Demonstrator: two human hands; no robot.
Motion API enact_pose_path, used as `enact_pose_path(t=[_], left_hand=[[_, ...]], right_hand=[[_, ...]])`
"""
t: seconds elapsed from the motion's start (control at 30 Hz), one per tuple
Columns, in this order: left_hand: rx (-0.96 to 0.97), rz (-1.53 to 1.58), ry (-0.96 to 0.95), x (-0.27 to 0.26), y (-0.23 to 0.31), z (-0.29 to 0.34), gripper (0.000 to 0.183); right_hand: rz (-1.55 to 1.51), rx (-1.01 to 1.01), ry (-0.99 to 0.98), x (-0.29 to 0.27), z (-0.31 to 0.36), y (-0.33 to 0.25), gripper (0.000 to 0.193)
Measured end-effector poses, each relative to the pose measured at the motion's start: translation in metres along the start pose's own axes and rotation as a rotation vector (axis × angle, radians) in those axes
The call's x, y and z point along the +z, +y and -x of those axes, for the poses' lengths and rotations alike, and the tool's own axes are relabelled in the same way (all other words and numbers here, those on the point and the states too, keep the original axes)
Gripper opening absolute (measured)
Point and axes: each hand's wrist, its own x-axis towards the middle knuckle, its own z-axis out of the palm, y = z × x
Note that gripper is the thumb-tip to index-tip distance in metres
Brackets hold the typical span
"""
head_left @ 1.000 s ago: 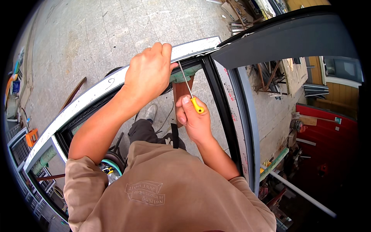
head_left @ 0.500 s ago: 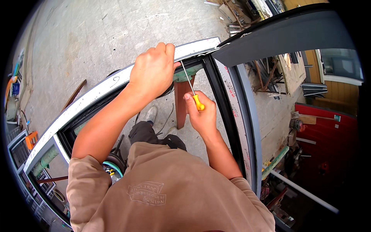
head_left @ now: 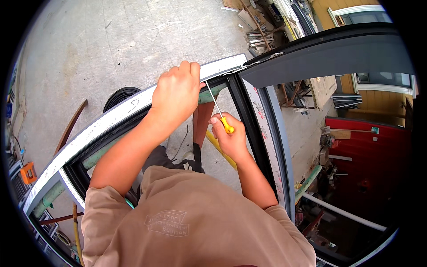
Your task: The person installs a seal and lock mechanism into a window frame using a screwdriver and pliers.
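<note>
A large frame with a white, speckled face (head_left: 126, 109) and black inner edges spans the view in front of me. My left hand (head_left: 177, 93) is closed over its far rail, the fingers curled across the top. The left thumb rests by the black inner edge, close to the screwdriver's tip. A screwdriver (head_left: 227, 125) with a yellow handle and thin metal shaft is gripped in my right hand (head_left: 232, 137), inside the frame's opening. Its shaft slants up and left to the rail's black inner edge, near the corner; the exact contact of the tip is hidden.
A dark grey panel (head_left: 329, 58) stretches right from the frame's corner. Below the opening stands a reddish-brown support (head_left: 203, 120). A black coil (head_left: 119, 95) lies beyond the far rail. Scrap pieces (head_left: 262, 38) are piled at the far right, and a red surface (head_left: 360, 160) is farther right.
The view has shifted a little, bringing the black coil and a yellow bar below the frame into sight. Both hands keep their holds, with the screwdriver at the same corner.
</note>
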Motion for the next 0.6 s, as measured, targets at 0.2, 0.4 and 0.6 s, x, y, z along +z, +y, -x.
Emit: enact_pose_path(t=[0.2,0.4,0.6], left_hand=[[-0.013,0.04,-0.021,-0.004,-0.001,-0.001,0.035],[0.0,0.078,0.003,-0.003,-0.002,-0.001,0.035],[-0.031,0.075,-0.071,-0.007,0.002,-0.005,0.034]], right_hand=[[0.029,0.025,0.033,0.004,0.002,0.002,0.017],[-0.213,0.14,-0.007,0.009,0.007,-0.001,0.022],[-0.217,0.145,0.044,0.013,0.027,0.005,0.023]])
